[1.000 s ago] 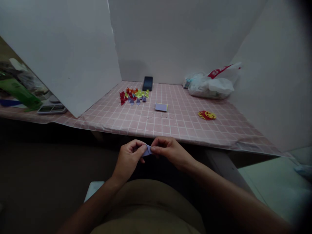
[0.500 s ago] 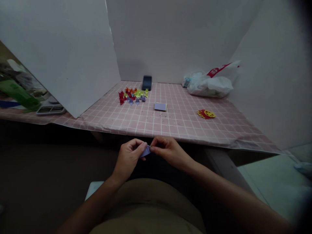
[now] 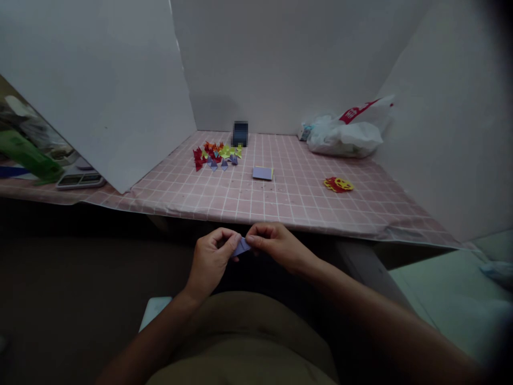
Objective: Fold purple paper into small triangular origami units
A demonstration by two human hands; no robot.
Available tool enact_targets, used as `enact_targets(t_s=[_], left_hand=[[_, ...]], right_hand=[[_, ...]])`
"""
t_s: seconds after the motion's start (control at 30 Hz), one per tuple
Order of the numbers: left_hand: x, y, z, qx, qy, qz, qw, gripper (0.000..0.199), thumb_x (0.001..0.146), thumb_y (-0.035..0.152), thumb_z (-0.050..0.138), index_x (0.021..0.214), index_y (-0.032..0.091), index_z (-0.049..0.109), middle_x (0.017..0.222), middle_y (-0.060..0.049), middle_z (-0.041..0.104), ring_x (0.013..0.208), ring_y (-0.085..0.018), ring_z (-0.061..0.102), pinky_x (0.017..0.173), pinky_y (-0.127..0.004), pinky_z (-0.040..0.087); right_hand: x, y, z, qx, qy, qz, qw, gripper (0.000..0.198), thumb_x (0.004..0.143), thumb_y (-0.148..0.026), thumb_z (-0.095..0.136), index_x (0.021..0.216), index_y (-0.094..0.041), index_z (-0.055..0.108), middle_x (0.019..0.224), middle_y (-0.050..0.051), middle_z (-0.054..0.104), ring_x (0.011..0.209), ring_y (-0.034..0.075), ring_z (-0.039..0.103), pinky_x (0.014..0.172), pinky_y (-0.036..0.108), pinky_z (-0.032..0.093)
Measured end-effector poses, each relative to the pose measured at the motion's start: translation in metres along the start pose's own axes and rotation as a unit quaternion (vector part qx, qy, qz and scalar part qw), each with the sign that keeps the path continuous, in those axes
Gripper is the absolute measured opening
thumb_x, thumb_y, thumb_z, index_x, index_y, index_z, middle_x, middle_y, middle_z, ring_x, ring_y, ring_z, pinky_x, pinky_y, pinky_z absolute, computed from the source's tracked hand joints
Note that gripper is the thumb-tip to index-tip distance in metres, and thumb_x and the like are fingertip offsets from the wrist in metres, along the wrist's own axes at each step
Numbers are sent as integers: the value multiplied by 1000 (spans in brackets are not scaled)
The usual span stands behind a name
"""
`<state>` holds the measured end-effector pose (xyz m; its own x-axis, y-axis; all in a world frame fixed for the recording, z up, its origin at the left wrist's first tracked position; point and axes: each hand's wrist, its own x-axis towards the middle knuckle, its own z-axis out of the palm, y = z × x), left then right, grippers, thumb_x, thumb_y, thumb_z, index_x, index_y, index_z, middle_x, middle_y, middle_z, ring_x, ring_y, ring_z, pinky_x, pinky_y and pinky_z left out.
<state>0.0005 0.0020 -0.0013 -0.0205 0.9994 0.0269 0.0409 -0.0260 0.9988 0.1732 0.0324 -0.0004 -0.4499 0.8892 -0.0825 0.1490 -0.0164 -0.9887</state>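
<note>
Between my two hands is a small piece of folded purple paper (image 3: pixel 241 247), held just in front of the table edge above my lap. My left hand (image 3: pixel 214 256) pinches its left side, thumb on top. The thumb and fingertips of my right hand (image 3: pixel 276 246) are closed on its right end. A stack of purple and yellow paper sheets (image 3: pixel 262 173) lies on the table ahead of my hands. Left of that stack stand several small folded paper figures (image 3: pixel 216 155) in red, orange, yellow and purple.
A pink checked cloth (image 3: pixel 296 198) covers the table. Red and yellow cut-out shapes (image 3: pixel 339 184) lie at the right, with a white plastic bag (image 3: pixel 344 139) behind. A dark blurred-out object (image 3: pixel 240 133) stands at the back. White panels enclose the table; a scale (image 3: pixel 81 179) sits left.
My right fingers have shifted slightly on the purple paper, and a bit more of its face shows. The view has tilted a little; the things on the table stay in place.
</note>
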Motion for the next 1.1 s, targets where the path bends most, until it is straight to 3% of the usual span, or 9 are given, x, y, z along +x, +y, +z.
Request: enact_targets(t_s=[0.37,0.5,0.6,0.67,0.8,0.93,1.1], left_hand=[[3,-6,-5,-41,-54,-32,997,16,79,31,70,79,15,72,71,-1,66,59,-11,56,55,-23,47],[2,-4,-6,-33,-51,-25,998,14,76,28,73,82,16,71,72,1,66,58,-10,54,57,-23,46],[1,-5,-6,-8,-19,31,999,7,77,24,72,80,18,70,75,0,66,66,-13,58,63,-25,48],[0,-5,-6,12,3,102,995,2,77,18,69,78,19,70,81,-1,64,76,-15,60,70,-26,48],[-4,-7,-7,61,38,228,971,17,79,7,63,73,21,70,81,0,58,78,-14,57,72,-26,45],[-7,-9,-9,73,53,284,955,19,82,6,62,77,23,70,85,0,59,80,-15,57,72,-26,45],[-7,-11,-10,48,44,263,963,19,81,5,62,76,22,69,89,0,59,84,-14,58,76,-25,45]], right_hand=[[-1,-5,-1,13,11,-10,1000,23,86,-36,59,71,-18,58,61,-3,53,57,11,46,58,26,35],[-3,-6,-1,-30,20,-45,998,18,86,-32,59,75,-18,60,63,-3,53,60,12,47,59,26,36],[-4,-7,0,-84,40,-122,988,5,85,-21,59,81,-19,61,73,0,58,70,14,52,65,27,39],[-6,-8,2,-124,66,-187,972,9,84,-12,56,82,-20,60,80,1,60,76,16,54,70,29,41],[-10,-10,5,-162,98,-254,948,14,87,-9,53,79,-20,57,81,2,57,78,16,54,72,30,42],[-12,-13,7,-68,85,-187,976,6,92,-20,54,87,-21,57,80,1,58,71,14,54,66,29,44],[-11,-13,10,7,29,-119,992,11,96,-28,51,92,-20,59,75,-1,56,64,12,55,64,28,45]])
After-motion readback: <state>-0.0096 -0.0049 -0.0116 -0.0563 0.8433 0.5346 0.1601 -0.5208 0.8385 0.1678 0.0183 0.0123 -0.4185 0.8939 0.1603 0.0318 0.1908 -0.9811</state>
